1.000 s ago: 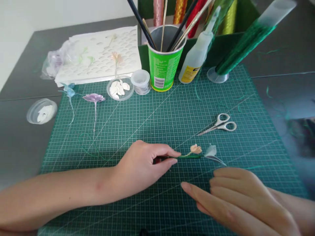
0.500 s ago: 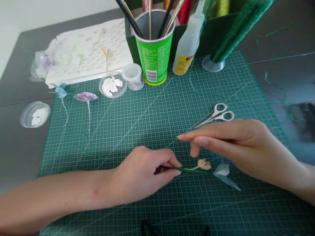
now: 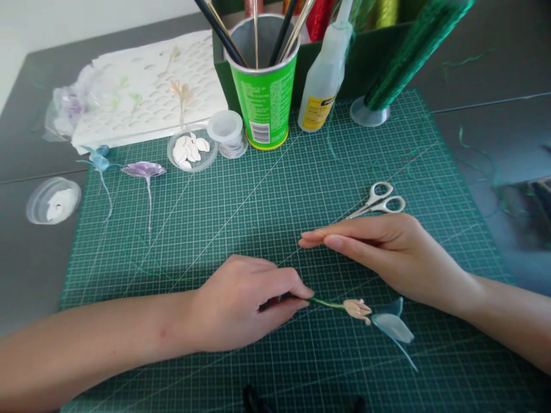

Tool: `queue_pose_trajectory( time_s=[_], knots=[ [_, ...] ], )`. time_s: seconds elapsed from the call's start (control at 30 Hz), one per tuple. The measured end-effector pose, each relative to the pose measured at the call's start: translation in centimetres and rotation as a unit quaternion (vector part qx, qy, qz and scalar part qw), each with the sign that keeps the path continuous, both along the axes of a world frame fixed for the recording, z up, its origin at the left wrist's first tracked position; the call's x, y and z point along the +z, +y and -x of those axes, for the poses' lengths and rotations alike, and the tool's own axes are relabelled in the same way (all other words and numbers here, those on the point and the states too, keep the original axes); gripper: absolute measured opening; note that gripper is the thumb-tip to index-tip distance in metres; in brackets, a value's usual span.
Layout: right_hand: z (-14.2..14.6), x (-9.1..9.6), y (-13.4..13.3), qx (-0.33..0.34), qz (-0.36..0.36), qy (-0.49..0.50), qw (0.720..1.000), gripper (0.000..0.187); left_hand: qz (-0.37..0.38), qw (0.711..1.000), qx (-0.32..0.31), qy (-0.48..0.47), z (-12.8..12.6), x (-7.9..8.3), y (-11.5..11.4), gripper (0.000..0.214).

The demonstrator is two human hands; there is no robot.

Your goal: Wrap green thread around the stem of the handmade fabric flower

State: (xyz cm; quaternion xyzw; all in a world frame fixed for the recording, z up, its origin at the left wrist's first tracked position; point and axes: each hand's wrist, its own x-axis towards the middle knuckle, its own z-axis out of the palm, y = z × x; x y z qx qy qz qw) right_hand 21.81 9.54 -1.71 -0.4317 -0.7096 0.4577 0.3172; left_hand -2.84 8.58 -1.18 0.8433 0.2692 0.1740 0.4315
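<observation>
Mat (image 3: 232, 223), green and gridded, is covering part of our dark table (image 3: 508, 34). With our left hand (image 3: 252, 304) we are pinching a green stem (image 3: 327, 303) bearing a peach flower (image 3: 356, 309) and a blue flower (image 3: 394, 327) over the mat; our right hand (image 3: 387, 249) is hovering, thumb against fingers, any hold unclear.

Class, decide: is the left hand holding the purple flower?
No, the left hand pinches a green stem with a peach flower, while the purple flower lies apart on the mat.
</observation>
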Motion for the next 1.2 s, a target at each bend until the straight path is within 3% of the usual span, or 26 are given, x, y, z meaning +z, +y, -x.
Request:
queue_pose_trajectory(
  time_s=[0.2,0.43,0.67,1.2],
  knots=[
    [0.2,0.1,-0.2,-0.013,-0.010,0.007,1.000,0.021,-0.061,0.998,0.008,-0.007,0.1,0.2,0.0,0.003],
    [0.4,0.0,-1.0,-0.091,-0.047,-0.022,0.994,0.023,-0.093,0.995,0.048,-0.006,0.2,0.1,0.2,0.003],
    [0.3,-0.1,-0.9,-0.049,-0.061,-0.032,0.996,0.024,-0.185,0.981,0.041,-0.031,0.5,0.4,0.3,0.012],
    [0.3,-0.2,-0.9,-0.007,-0.037,-0.017,0.999,0.028,-0.186,0.980,0.066,-0.038,0.3,0.6,0.2,0.013]
  ],
)
